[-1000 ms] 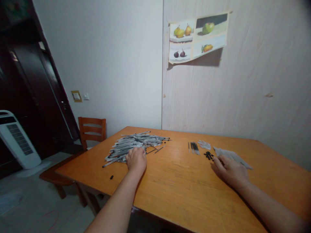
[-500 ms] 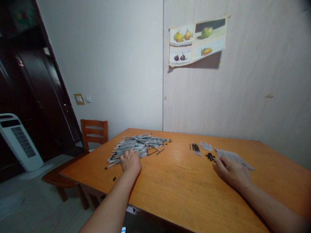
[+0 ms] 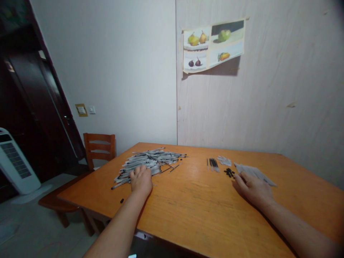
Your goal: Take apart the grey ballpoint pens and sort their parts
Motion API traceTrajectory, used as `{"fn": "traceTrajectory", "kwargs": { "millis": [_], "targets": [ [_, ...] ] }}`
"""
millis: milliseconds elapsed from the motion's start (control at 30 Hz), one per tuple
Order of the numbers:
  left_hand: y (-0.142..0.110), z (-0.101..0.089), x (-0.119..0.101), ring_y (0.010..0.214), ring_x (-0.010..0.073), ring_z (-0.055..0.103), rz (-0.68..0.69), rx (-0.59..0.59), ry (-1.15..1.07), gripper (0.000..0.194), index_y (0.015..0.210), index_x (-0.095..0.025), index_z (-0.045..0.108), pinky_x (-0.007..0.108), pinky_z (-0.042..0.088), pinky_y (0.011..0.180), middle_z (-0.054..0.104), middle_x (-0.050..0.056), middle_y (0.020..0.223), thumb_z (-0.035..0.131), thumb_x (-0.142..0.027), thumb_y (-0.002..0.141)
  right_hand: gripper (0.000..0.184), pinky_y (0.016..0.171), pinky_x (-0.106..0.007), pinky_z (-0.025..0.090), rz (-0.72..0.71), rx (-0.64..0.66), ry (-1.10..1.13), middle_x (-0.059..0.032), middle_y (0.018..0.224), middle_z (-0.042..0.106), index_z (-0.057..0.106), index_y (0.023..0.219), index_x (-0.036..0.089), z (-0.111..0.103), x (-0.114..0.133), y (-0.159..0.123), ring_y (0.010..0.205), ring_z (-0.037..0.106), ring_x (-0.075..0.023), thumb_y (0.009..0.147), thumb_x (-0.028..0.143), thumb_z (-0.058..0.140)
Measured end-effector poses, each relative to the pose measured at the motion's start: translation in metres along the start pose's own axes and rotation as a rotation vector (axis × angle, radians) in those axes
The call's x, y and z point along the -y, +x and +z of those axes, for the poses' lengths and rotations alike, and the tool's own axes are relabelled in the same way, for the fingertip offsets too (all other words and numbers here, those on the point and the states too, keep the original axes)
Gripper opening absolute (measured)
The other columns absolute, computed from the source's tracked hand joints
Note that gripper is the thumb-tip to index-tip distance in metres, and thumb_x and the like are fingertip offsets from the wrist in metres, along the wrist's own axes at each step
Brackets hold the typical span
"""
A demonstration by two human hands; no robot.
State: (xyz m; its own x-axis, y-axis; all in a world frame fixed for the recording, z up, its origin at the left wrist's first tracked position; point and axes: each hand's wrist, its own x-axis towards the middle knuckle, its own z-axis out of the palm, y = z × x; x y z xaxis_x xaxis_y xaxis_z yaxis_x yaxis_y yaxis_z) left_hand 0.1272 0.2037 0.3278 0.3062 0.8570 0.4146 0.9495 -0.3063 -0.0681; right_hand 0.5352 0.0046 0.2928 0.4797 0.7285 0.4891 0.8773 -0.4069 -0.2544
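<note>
My left hand rests at the near edge of a heap of pens, which have clear barrels and dark ends. Its fingers curl down among them, and what they grip is hidden. On the right side of the table, my right hand lies with fingers bent and thumb against them; anything inside it cannot be made out. Just left of that hand is a cluster of small black caps. A stack of clear, pale tubes lies behind and partly under it.
A row of dark thin pieces and some short clear pieces lie at the right centre of the wooden table. One black cap sits near the left edge. A chair stands beyond the left side.
The whole view has shifted slightly, so everything appears a little further left. Both hands stay at the same places among the pieces.
</note>
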Motion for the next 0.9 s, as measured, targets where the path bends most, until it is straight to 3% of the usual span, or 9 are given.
{"fn": "traceTrajectory", "kwargs": {
  "millis": [233, 367, 433, 667, 900],
  "targets": [
    [0.003, -0.012, -0.028, 0.113, 0.0308, 0.052, 0.029, -0.088, -0.158, 0.023, 0.101, -0.021, 0.067, 0.046, 0.032, 0.095, 0.067, 0.013, 0.114, 0.046, -0.022, 0.093, 0.039, 0.058, -0.031, 0.031, -0.051, -0.051, 0.047, -0.0063, 0.069, 0.067, 0.06, 0.073, 0.023, 0.006, -0.003, 0.0, 0.064, 0.059, -0.0221, 0.094, 0.053, 0.044],
    [0.011, -0.024, -0.07, 0.106, 0.0285, 0.057, 0.04, -0.07, -0.376, 0.021, 0.103, -0.024, 0.065, 0.045, 0.032, 0.093, 0.071, 0.009, 0.108, 0.046, -0.025, 0.096, 0.038, 0.059, -0.032, 0.031, -0.076, -0.087, 0.062, -0.007, 0.07, 0.067, 0.062, 0.074, 0.023, 0.006, 0.001, 0.0, 0.067, 0.061, -0.0233, 0.094, 0.05, 0.045],
    [0.012, -0.03, -0.097, 0.106, 0.0282, 0.057, 0.115, -0.077, -0.453, 0.018, 0.1, -0.025, 0.065, 0.046, 0.03, 0.095, 0.072, 0.007, 0.106, 0.048, -0.023, 0.095, 0.037, 0.059, -0.032, 0.031, -0.069, -0.107, 0.098, -0.0064, 0.068, 0.066, 0.061, 0.073, 0.023, 0.003, 0.005, -0.001, 0.066, 0.06, -0.0229, 0.093, 0.05, 0.046],
    [0.007, -0.046, -0.185, 0.102, 0.0257, 0.057, 0.361, -0.082, -0.669, 0.014, 0.094, -0.025, 0.065, 0.046, 0.028, 0.099, 0.072, 0.006, 0.101, 0.051, -0.02, 0.093, 0.037, 0.065, -0.032, 0.04, -0.083, -0.076, 0.516, -0.0059, 0.074, 0.066, 0.062, 0.082, 0.022, -0.009, 0.017, 0.001, 0.071, 0.058, -0.0219, 0.097, 0.051, 0.044],
    [0.001, -0.048, -0.225, 0.101, 0.0247, 0.057, 0.581, -0.077, -0.701, 0.019, 0.097, -0.025, 0.066, 0.047, 0.031, 0.102, 0.071, 0.006, 0.102, 0.049, -0.016, 0.093, 0.043, 0.055, -0.03, 0.038, 0.007, 0.043, 0.897, 0.0003, 0.057, 0.05, 0.05, 0.072, 0.024, -0.017, 0.04, -0.004, 0.054, 0.048, -0.0175, 0.101, 0.053, 0.034]
  ]
}}
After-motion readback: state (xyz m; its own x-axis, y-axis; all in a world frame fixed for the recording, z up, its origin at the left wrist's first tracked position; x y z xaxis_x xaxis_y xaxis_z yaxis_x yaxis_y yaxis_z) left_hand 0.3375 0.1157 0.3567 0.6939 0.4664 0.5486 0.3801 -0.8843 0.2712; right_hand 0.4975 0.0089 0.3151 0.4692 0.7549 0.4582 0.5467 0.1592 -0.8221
